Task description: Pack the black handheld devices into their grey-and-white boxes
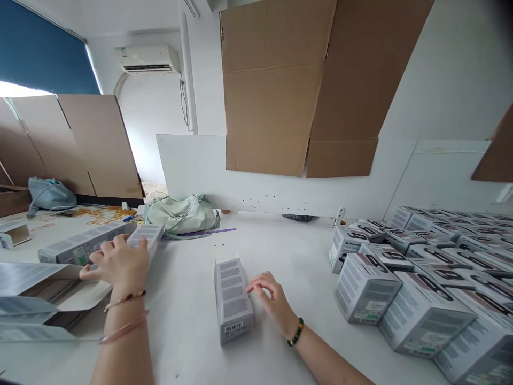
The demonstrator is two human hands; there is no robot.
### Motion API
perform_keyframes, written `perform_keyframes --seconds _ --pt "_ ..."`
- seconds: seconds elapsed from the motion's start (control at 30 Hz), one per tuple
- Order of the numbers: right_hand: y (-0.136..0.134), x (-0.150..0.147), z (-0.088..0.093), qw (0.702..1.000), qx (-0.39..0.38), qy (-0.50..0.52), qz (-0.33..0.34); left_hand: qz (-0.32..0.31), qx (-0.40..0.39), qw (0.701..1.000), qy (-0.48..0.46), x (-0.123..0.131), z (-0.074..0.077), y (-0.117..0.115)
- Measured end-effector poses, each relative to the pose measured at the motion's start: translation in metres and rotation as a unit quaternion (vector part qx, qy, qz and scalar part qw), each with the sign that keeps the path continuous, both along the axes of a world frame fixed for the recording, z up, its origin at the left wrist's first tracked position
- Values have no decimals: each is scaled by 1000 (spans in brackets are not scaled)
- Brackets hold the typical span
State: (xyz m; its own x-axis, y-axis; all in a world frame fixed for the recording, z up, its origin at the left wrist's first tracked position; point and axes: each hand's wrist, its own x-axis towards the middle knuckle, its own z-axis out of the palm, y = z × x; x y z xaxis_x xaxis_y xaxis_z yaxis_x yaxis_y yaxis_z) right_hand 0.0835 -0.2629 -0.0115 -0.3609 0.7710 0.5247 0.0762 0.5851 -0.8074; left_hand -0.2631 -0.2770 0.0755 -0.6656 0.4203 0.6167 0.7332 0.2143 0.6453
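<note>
A closed grey-white carton [232, 297] with printed text panels and a barcode lies lengthwise on the white table in front of me. Just off its right side is my right hand [274, 302], loosely bent, with the fingertips at or close to the carton's edge. Over to the left, my left hand [122, 262] is spread above the table, its fingers apart. Its fingertips reach a second carton [148, 235], and whether they press on it I cannot tell. A longer carton [86, 243] lies behind that hand. Several open, flattened-looking cartons [36, 299] are left of my wrist.
Rows of packed cartons [425, 305] fill the right side of the table [288, 256]. A pale green bag [182, 214] lies at the back, near yellow rubber bands [104, 215]. A blue bag [50, 192] sits at far left. Cardboard sheets [276, 96] hang on the wall.
</note>
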Motion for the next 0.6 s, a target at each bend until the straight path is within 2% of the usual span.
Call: perform_keyframes --seconds 0.07,0.1,0.17,0.23,0.4,0.6 --pt "1 2 -2 1000 -2 3 -7 28 -47 998 23 7 0 5" --pt "1 2 -3 1000 -3 5 -9 21 -84 996 23 12 -2 9" --pt "1 3 -4 1000 -7 7 -11 -46 -156 987 2 21 -9 19" --pt "1 3 -4 1000 -10 9 -12 -106 -190 975 -52 31 -19 32" --pt "1 3 -4 1000 -21 15 -13 -190 -222 938 -187 61 -41 61" --pt "3 5 -5 999 -46 14 19 -342 -200 880 -264 94 -42 63"
